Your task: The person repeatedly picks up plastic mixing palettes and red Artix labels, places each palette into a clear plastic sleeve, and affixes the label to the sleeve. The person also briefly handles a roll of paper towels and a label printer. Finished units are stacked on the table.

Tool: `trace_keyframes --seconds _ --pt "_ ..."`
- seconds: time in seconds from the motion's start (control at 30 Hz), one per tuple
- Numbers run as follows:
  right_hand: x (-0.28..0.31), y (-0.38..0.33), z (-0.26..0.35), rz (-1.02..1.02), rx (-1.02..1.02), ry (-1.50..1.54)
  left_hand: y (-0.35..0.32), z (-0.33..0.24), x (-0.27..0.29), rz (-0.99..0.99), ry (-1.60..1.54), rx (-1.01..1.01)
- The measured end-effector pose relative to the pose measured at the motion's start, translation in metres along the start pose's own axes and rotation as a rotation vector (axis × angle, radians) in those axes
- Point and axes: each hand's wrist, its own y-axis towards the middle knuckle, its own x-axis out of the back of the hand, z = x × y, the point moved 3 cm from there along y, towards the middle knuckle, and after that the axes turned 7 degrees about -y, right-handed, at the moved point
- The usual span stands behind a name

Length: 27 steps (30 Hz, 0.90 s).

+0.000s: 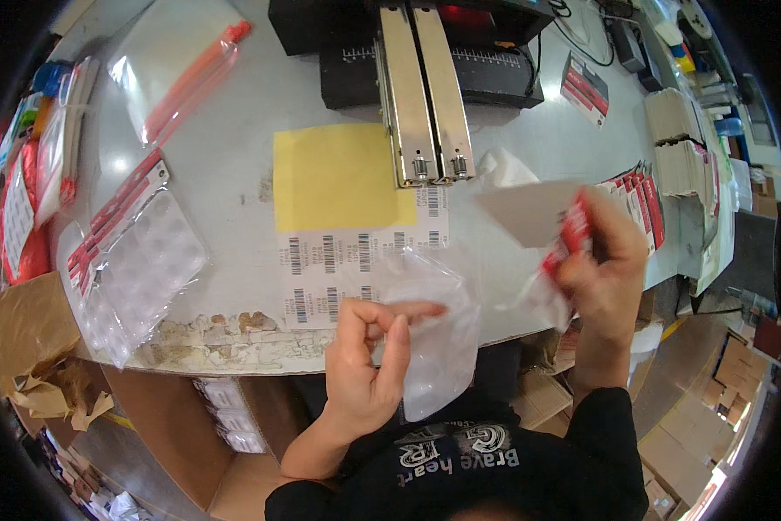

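Observation:
Just over the table's front edge, my left hand (364, 369) is half curled, its index finger stretched across a clear plastic bag (443, 343). The bag seems held between finger and thumb, and its lower end hangs past the edge. My right hand (608, 260), smeared by motion, is raised at the right and closed on a red and white printed card (575, 227). A greyish flap (525, 213) sticks out left of that card. Under the bag lies a sheet of barcode labels (325, 260), partly covered by a yellow sheet (338, 178).
A black machine with two metal arms (421, 95) stands at the back. Bagged clear blister trays (138, 252) and a clear bag with a red edge (191, 78) lie at left. Red cards (641, 204) and stacks of card (679, 156) stand at right. An open carton (160, 425) sits below.

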Motion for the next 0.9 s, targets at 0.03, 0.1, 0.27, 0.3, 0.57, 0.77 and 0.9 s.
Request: trace_keyframes --seconds 0.03,0.1,0.27,0.3,0.57,0.77,0.9 --pt "-0.007 0.003 0.001 0.15 0.011 -0.041 -0.001 0.001 -0.004 0.057 -0.245 0.107" --pt "-0.022 0.006 -0.003 0.363 -0.042 -0.081 0.0 0.005 -0.006 0.089 -0.146 0.249" --pt "-0.036 0.007 -0.015 0.37 -0.181 -0.077 0.008 0.009 -0.008 0.106 -0.14 0.147" --pt "-0.038 0.006 -0.016 0.409 -0.146 -0.129 0.009 0.01 -0.008 0.111 -0.122 0.146" --pt "-0.037 -0.002 -0.006 0.391 0.093 -0.271 0.003 0.005 -0.006 0.041 0.173 0.097" --pt "-0.028 -0.007 -0.019 0.193 0.096 -0.118 -0.002 0.0 0.003 -0.083 0.258 -0.072" --pt "-0.027 -0.029 -0.043 0.4 -0.506 0.288 0.0 0.008 0.011 -0.264 0.163 -0.073"
